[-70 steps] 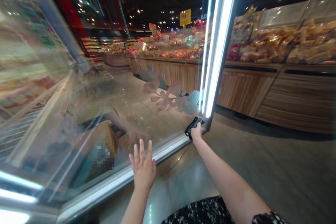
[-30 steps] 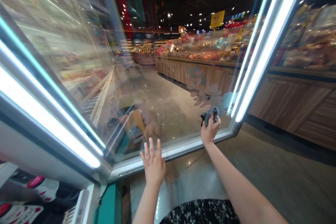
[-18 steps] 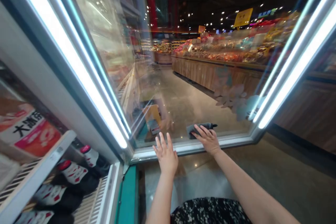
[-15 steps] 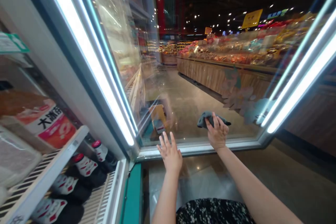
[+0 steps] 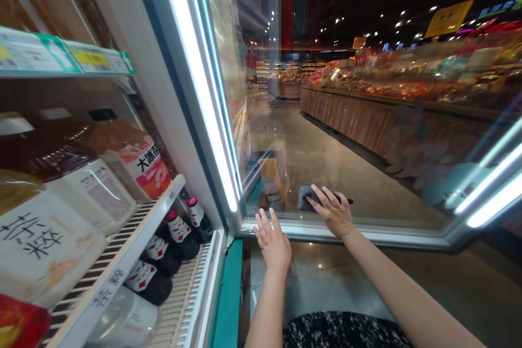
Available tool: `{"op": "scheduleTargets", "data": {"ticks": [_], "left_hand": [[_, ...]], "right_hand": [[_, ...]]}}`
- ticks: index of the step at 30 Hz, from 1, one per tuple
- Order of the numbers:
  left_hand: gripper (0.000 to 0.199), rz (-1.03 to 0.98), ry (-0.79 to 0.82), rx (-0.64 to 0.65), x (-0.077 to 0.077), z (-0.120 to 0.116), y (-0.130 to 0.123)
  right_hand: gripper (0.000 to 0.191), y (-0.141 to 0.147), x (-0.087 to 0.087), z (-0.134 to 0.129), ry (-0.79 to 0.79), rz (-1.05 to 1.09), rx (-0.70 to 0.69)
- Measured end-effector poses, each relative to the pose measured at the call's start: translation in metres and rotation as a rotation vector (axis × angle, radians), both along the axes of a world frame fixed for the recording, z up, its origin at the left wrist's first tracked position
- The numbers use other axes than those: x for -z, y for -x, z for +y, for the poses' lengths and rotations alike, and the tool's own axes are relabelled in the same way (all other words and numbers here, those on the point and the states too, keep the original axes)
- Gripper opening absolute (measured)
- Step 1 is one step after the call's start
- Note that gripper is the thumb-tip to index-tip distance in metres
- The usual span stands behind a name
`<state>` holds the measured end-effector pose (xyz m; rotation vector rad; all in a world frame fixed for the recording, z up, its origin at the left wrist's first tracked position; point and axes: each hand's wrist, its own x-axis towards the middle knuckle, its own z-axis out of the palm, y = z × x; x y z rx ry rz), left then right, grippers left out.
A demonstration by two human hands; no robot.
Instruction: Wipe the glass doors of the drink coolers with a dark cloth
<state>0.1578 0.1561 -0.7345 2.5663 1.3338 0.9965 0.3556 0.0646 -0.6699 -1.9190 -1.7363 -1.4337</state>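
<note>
A glass fridge door [image 5: 359, 168] stands swung open in front of me, with lit strips along both sides. My right hand [image 5: 332, 209] presses a dark grey cloth [image 5: 306, 198] against the lower part of the glass, its fingers spread over the cloth. A dark end of the cloth pokes out past the right side of the hand. My left hand [image 5: 272, 239] is at the door's bottom frame [image 5: 383, 238], fingers stretched out and holding nothing. Whether its fingertips touch the glass I cannot tell.
On the left, fridge shelves hold large drink bottles [image 5: 69, 239] above small dark bottles with red caps [image 5: 179, 235]. A white shelf edge [image 5: 122, 261] juts out there. Through the glass, a wood-panelled display counter [image 5: 346, 114] piled with packaged goods stands on the shiny floor.
The view has turned left, so more shelves and bottles show. My right hand has slid the cloth left along the glass, closer to my left hand, which stays by the frame.
</note>
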Motion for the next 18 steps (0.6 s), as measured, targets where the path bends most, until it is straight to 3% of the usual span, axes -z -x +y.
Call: {"op": "scheduleTargets", "data": {"ticks": [3, 5, 7, 9, 11, 14, 18], "left_hand": [[0.094, -0.007, 0.0, -0.021, 0.002, 0.004, 0.005], [0.092, -0.006, 0.001, -0.017, 0.004, 0.006, 0.007], [0.092, -0.008, 0.003, -0.02, 0.006, 0.007, 0.01], [0.093, -0.013, 0.007, -0.025, 0.007, 0.009, 0.012], [0.095, -0.018, 0.015, -0.03, 0.008, 0.013, 0.016], [0.095, -0.035, 0.035, -0.048, 0.01, 0.021, 0.021], [0.089, -0.067, 0.032, -0.048, 0.01, 0.027, 0.027]], "right_hand": [[0.047, 0.023, -0.017, 0.05, -0.04, 0.022, -0.094], [0.045, 0.036, -0.01, 0.073, 0.02, -0.015, -0.183], [0.043, 0.038, 0.007, 0.075, 0.124, -0.085, -0.265], [0.043, 0.029, 0.022, 0.059, 0.202, -0.136, -0.307], [0.045, 0.017, 0.025, 0.041, 0.212, -0.12, -0.283], [0.05, 0.011, 0.005, 0.038, 0.101, -0.035, -0.193], [0.055, 0.034, -0.022, 0.081, -0.051, 0.034, -0.177]]}}
